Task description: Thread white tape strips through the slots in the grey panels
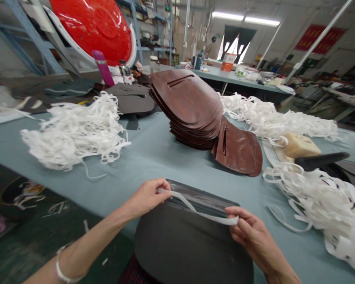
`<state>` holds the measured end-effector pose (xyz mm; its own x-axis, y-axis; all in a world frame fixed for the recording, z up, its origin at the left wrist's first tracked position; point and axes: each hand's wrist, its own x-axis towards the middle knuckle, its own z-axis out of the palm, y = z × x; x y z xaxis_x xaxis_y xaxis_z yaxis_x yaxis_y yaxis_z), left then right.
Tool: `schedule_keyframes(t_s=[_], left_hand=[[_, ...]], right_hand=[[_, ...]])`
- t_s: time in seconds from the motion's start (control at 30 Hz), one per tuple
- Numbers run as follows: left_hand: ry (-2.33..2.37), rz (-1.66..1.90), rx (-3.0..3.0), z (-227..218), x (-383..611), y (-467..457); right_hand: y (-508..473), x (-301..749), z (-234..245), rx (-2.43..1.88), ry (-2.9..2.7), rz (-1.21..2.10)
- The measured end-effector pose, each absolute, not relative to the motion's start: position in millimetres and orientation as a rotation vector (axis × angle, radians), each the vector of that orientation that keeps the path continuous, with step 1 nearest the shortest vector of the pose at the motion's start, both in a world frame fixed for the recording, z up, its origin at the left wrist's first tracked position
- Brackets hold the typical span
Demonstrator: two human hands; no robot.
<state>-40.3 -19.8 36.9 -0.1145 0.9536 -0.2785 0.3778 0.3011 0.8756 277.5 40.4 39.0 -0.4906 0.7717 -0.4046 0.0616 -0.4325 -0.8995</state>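
Note:
Between my two hands runs a narrow white strip (192, 207), sagging slightly in the middle. My left hand (150, 193) pinches its left end near the top left corner of a dark grey rounded panel (192, 244). The strip's other end is pinched in my right hand (250, 230), at the panel's right side. Under the strip, along the panel's far edge, lies a dark band with a shiny, streaked surface (204, 197). The panel overhangs the near table edge.
Stacked brown leather-like panels (192, 98) with slots stand mid-table. Tangled white strips are heaped at left (77, 130), right (328, 201) and back right (278, 114). A yellowish block (301, 146) lies at right, beside a black handle-like object (322, 161). A purple bottle (103, 69) stands behind.

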Motion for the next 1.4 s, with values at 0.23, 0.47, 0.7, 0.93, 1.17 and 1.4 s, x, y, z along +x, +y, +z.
schedule_keyframes(t_s=[0.23,0.47,0.7,0.93,1.17,1.4], left_hand=[[1.705,0.767,1.277,27.2,-47.6,-13.1],[1.913,0.709,1.351,31.0,-47.9,-3.8],[1.967,0.641,1.277,25.7,-47.7,5.8],[2.017,0.608,1.236,17.9,-51.4,10.6],[2.131,0.563,1.245,25.8,-43.4,13.4],[2.140,0.468,1.319,20.4,-45.6,14.2]], right_hand=[[48.9,283.1,40.4,-1.349,-1.409,1.830],[54.8,276.3,34.4,-1.540,-1.422,1.565],[56.3,273.2,28.9,-1.369,-0.939,1.710],[59.7,282.4,19.8,-1.652,-1.440,1.280],[61.5,288.4,11.4,-1.744,-1.881,0.837],[69.2,284.7,7.9,-1.777,-1.832,0.823]])
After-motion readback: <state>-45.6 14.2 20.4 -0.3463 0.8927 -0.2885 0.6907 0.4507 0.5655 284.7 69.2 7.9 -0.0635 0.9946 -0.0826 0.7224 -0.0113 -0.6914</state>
